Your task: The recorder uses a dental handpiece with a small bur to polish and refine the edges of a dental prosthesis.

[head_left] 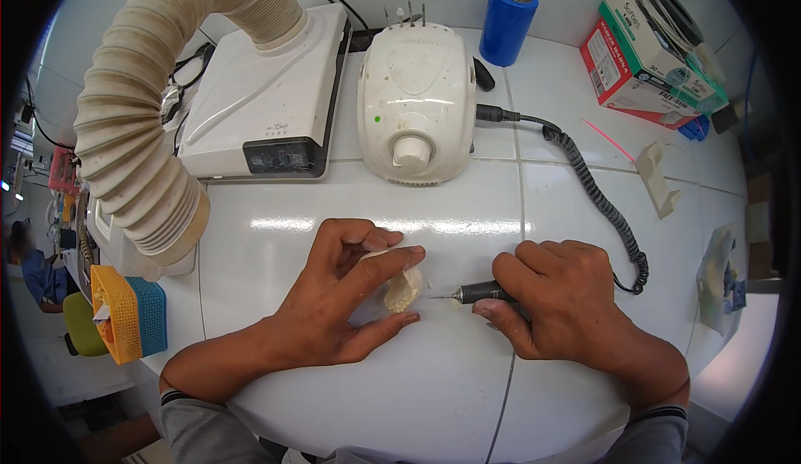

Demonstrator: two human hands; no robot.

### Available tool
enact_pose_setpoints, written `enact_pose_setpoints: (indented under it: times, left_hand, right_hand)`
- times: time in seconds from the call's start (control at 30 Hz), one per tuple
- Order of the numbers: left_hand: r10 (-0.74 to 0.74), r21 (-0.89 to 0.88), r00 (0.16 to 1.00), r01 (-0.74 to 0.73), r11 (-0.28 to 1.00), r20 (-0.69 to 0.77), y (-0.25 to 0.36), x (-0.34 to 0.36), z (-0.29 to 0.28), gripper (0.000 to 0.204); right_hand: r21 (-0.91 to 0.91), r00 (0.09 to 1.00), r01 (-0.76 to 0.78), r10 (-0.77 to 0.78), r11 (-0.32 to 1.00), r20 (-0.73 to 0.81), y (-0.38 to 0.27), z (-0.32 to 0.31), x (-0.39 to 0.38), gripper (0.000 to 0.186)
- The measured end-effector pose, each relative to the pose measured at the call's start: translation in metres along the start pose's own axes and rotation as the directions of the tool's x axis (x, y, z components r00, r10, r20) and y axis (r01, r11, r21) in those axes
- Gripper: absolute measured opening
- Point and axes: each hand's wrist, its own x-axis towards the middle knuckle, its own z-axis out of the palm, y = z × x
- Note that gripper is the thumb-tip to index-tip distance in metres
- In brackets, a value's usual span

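My left hand (350,297) holds a small cream plaster piece (402,290), which looks like a dental cast, between its fingers and thumb, with part of it hidden by the fingers. My right hand (555,297) grips a dark cylindrical rotary handpiece (477,292), its thin metal bit pointing left toward the cream piece with a small gap between. The handpiece's coiled black cord (588,184) runs up to a white control unit (415,88) with a knob.
A white extractor box (250,105) with a ribbed hose (121,155) stands back left, yellow and blue baskets (117,314) at left. A blue cylinder (506,26), boxes (634,72), a cream plastic piece (655,184) and a bag (716,280) are right. A person (42,272) sits far left.
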Motion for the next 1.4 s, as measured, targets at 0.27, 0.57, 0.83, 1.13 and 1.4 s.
enact_pose_setpoints:
  times: [0.27,0.57,0.83,1.13,1.4]
  left_hand:
    - [0.066,0.077,0.995,-0.060,0.995,-0.075,-0.0011,0.0005,-0.0044,0.071]
    - [0.051,0.093,0.998,-0.047,0.995,-0.043,0.0019,0.0038,-0.0032,0.065]
    - [0.060,0.102,0.997,-0.055,0.993,-0.044,0.0011,0.0033,-0.0043,0.063]
    - [0.012,0.056,0.999,-0.009,0.998,-0.045,0.0017,0.0027,-0.0016,0.065]
    - [-0.005,0.082,1.000,0.003,0.997,0.014,0.0044,0.0035,-0.0014,0.065]
  right_hand:
    - [-0.002,1.000,0.007,-0.007,1.000,-0.011,0.0001,0.0016,-0.0014,0.041]
    - [-0.018,1.000,0.003,-0.003,1.000,0.012,0.0001,-0.0006,-0.0014,0.041]
    - [-0.021,1.000,0.003,-0.003,1.000,0.019,-0.0011,-0.0001,0.0000,0.041]
    - [0.025,0.999,-0.005,0.006,1.000,-0.039,0.0006,0.0031,-0.0012,0.041]
    - [0.029,1.000,-0.013,0.013,1.000,-0.022,-0.0013,0.0020,-0.0009,0.040]
